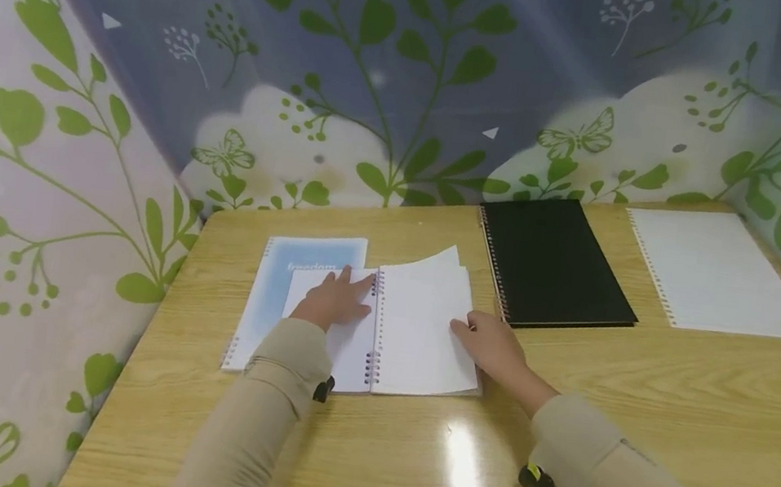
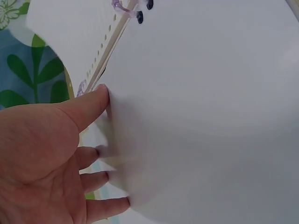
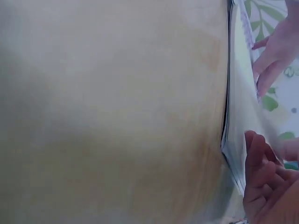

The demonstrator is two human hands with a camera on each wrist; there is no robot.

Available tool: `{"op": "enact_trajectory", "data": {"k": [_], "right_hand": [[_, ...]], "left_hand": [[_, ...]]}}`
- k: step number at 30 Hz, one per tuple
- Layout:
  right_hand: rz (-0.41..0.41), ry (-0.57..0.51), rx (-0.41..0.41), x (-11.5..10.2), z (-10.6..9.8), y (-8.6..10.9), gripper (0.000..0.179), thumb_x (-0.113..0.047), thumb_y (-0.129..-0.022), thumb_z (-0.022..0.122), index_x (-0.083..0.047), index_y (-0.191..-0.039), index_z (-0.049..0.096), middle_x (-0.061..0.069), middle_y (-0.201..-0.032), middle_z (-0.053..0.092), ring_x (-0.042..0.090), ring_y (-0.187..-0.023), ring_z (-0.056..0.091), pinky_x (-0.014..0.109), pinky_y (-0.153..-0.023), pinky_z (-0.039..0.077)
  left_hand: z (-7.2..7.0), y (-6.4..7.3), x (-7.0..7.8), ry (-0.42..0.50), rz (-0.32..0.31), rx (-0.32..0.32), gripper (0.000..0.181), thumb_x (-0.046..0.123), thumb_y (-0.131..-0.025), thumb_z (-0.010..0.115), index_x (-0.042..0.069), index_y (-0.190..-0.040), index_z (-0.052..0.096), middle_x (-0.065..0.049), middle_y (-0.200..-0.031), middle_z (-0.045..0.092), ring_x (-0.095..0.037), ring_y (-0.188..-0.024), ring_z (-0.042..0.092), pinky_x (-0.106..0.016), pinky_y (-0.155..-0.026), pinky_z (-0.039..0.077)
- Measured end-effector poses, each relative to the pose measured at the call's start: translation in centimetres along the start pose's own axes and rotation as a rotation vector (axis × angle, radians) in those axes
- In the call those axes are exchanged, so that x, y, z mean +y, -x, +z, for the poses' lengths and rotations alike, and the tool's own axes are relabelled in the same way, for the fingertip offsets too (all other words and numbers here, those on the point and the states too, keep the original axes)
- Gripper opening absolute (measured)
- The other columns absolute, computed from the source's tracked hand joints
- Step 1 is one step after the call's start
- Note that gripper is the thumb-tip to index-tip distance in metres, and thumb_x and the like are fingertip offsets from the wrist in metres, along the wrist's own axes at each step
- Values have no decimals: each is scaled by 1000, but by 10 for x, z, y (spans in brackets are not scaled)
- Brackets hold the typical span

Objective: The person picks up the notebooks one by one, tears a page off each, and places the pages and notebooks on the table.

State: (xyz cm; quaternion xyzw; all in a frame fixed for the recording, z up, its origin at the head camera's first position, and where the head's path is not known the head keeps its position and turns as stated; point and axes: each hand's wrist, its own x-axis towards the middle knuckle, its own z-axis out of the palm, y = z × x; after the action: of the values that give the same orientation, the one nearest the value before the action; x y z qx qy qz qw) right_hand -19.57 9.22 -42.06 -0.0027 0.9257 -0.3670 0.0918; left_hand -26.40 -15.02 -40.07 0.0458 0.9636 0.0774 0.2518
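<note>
A small ring-bound notebook [image 1: 347, 365] lies open on the table, showing blank white pages on both sides of its rings. My left hand [image 1: 333, 300] rests on the left-hand page, fingers spread beside the rings; in the left wrist view its fingertips [image 2: 105, 93] touch the white paper. At the notebook's right edge my right hand [image 1: 495, 348] pinches a white page [image 1: 421, 313] between thumb and fingers. That page's far corner lifts above the sheets under it. The right wrist view shows the curled fingers [image 3: 254, 158] against the paper's edge.
Partly beneath the open notebook lies a blue-and-white notebook [image 1: 262, 284] marked "freedom". A black spiral notebook [image 1: 554, 261] and a white punched sheet [image 1: 723, 271] lie to the right on the wooden table [image 1: 674, 396]. A leaf-patterned curtain [image 1: 413, 74] hangs behind.
</note>
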Motion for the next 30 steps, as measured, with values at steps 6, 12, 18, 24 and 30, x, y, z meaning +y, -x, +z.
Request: {"op": "enact_trajectory", "data": {"k": [6,12,18,24,30], "right_hand": [[-24,-9,-54,7,-4,18,32,-25,-95,45,-9,-68,48,3,-59,45,15,-52,41,25,-48,33],[-48,-106,-86,11,-1,21,31,-22,-96,43,-8,-69,43,3,-62,42,15,-55,40,26,-51,34],[-60,-90,-155,13,0,21,30,-23,-98,38,-8,-73,43,4,-65,42,16,-58,39,27,-54,34],[-80,-68,-164,11,2,26,28,-20,-99,34,-7,-76,43,4,-65,42,16,-57,39,27,-54,34],[-93,-47,-153,13,4,31,26,-19,-99,33,-6,-79,44,4,-67,39,17,-61,38,27,-56,34]], "left_hand": [[-4,4,-1,5,-18,13,61,42,-95,42,34,-148,12,-12,-156,-4,-36,-143,0,-60,-109,16],[-4,7,-2,17,-40,13,62,42,-95,43,34,-147,12,-12,-156,-3,-37,-142,2,-59,-109,17],[-2,8,-1,57,-69,16,62,42,-95,44,36,-147,12,-10,-156,-3,-36,-142,1,-59,-109,17],[-2,8,1,51,-40,30,62,41,-95,45,35,-147,12,-11,-156,-3,-37,-142,2,-60,-109,17],[0,2,3,-11,-27,43,62,42,-94,45,35,-147,13,-13,-156,1,-38,-142,6,-59,-108,21]]}}
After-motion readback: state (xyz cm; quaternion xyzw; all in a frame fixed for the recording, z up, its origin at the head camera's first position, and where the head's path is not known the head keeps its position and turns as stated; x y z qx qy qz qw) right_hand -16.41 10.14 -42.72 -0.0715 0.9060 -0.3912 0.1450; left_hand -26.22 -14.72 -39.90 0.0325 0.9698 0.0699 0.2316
